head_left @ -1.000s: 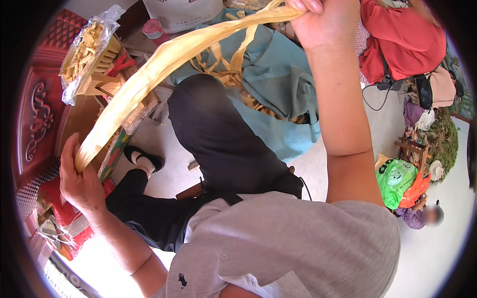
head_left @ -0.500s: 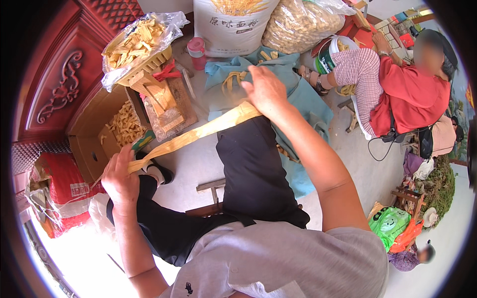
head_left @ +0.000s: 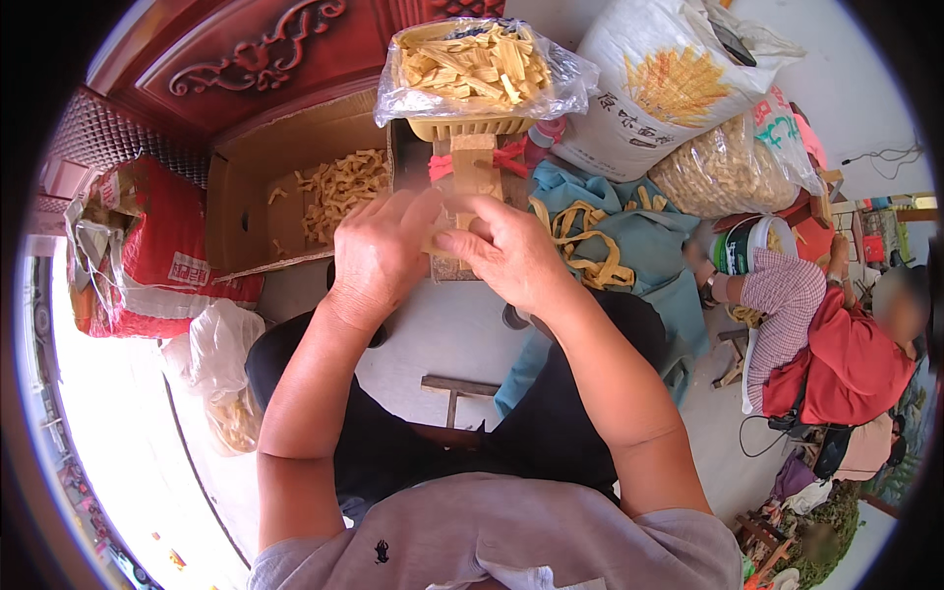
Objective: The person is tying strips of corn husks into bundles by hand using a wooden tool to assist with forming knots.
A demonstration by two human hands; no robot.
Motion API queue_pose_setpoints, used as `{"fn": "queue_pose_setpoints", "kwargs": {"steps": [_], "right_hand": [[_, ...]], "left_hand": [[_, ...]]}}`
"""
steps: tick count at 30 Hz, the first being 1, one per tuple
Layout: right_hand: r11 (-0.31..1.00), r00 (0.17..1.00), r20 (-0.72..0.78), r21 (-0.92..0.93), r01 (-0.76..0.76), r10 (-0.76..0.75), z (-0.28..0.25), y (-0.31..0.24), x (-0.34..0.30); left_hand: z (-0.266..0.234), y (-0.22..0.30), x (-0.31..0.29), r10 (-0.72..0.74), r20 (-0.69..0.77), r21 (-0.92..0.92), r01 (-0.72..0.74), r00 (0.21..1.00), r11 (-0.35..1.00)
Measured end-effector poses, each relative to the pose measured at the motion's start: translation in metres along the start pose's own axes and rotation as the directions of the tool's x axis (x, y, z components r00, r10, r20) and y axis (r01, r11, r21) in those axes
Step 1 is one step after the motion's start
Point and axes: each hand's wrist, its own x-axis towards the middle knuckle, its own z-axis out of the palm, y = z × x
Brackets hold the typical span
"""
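Note:
My left hand [head_left: 381,254] and my right hand [head_left: 509,248] meet above my lap, before a small wooden stand [head_left: 476,177]. The left fingers are curled and partly blurred. My right thumb and fingers close in a pinch toward the left hand. Something pale and smeared shows between the fingertips, too unclear to name. Long yellow strips [head_left: 602,267] lie looped on a blue cloth [head_left: 657,248] at my right knee. Behind the stand is a yellow basket [head_left: 470,128] lined with clear plastic, heaped with flat pale-yellow pieces [head_left: 477,67].
A cardboard box [head_left: 251,182] holds curled yellow pieces at the left. Beside it lies a red sack [head_left: 167,231]. A big white sack [head_left: 678,79] and a clear bag of pieces [head_left: 728,172] stand far right. A person in red [head_left: 851,364] sits at the right near a bucket [head_left: 744,246].
My hands were wide apart, stretching a long yellow strip between them. They have come together, and that strip no longer shows stretched out. The view has swung left.

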Motion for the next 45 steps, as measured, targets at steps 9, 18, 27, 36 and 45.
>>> {"fn": "queue_pose_setpoints", "kwargs": {"steps": [9, 18, 27, 36, 45], "right_hand": [[0.979, 0.989, -0.068, -0.165, 0.117, -0.129, -0.001, 0.015, -0.015], [0.787, 0.863, 0.08, -0.376, 0.49, -0.499, -0.005, 0.008, -0.011], [0.886, 0.868, -0.181, -0.139, 0.443, -0.462, -0.014, 0.014, -0.015], [0.53, 0.82, 0.529, 0.641, -0.555, 0.22, -0.004, 0.025, -0.022], [0.649, 0.975, -0.019, 0.749, -0.133, 0.221, 0.005, 0.029, -0.019]], "left_hand": [[0.01, 0.013, -0.018, 0.015, 0.137, -0.351, 0.035, 0.99, 0.936], [0.001, -0.003, -0.017, -0.164, 0.873, -0.482, 0.862, 0.459, -0.156], [-0.022, 0.032, -0.016, 0.264, 0.733, -0.662, 0.746, 0.627, 0.067], [-0.008, 0.012, -0.011, 0.267, 0.189, -0.392, -0.177, 0.945, 0.903], [0.007, 0.012, -0.016, 0.006, -0.175, -0.326, -0.063, 0.985, 0.943]]}}
